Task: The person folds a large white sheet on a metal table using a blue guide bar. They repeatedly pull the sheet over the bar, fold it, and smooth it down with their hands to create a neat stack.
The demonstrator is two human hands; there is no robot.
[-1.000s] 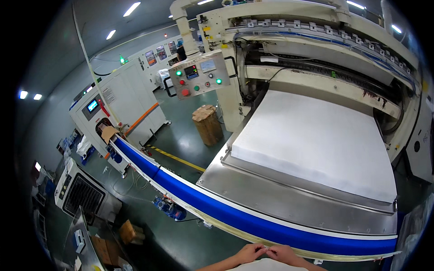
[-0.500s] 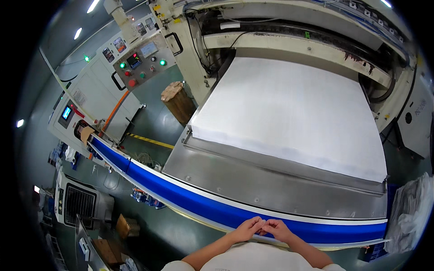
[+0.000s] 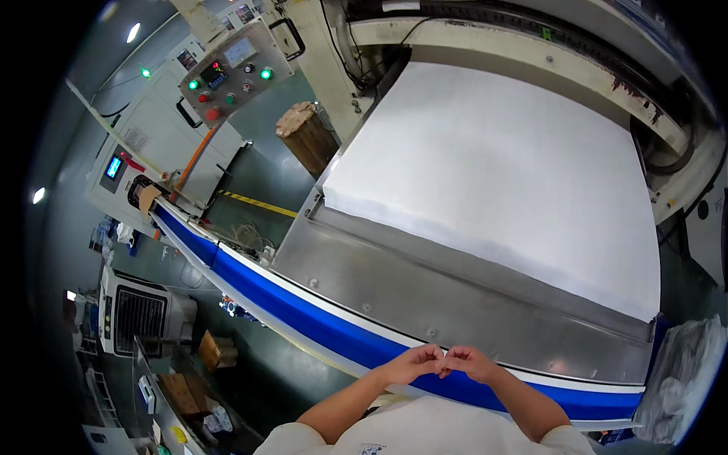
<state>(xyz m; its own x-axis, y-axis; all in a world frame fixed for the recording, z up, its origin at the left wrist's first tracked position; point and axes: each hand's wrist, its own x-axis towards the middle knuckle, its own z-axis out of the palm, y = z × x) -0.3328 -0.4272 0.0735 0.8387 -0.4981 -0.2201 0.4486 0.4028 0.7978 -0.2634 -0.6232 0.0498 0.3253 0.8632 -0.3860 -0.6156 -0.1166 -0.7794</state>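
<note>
Above the blue conveyor belt (image 3: 303, 316), my left hand (image 3: 413, 364) and my right hand (image 3: 469, 364) meet in front of my body. Their fingers are closed and the fingertips press together. Whatever lies between them, if anything, is too small to make out. Just beyond the hands is a bare metal plate (image 3: 394, 288) along the machine's front. A broad white sheet stack (image 3: 500, 182) lies past it, under the machine's crossbeam, and neither hand touches it.
A control panel (image 3: 236, 72) with lit buttons hangs at the upper left. A brown wrapped roll (image 3: 307, 140) stands beside the machine. Clear plastic wrapping (image 3: 679, 379) is heaped at the right. A white air cooler (image 3: 144, 315) and a cluttered cart (image 3: 186, 398) are at the lower left.
My view has tilted down and turned slightly, so the machine sits higher in the picture. Both hands have risen slightly in view, toward the metal plate's edge, fingertips still together.
</note>
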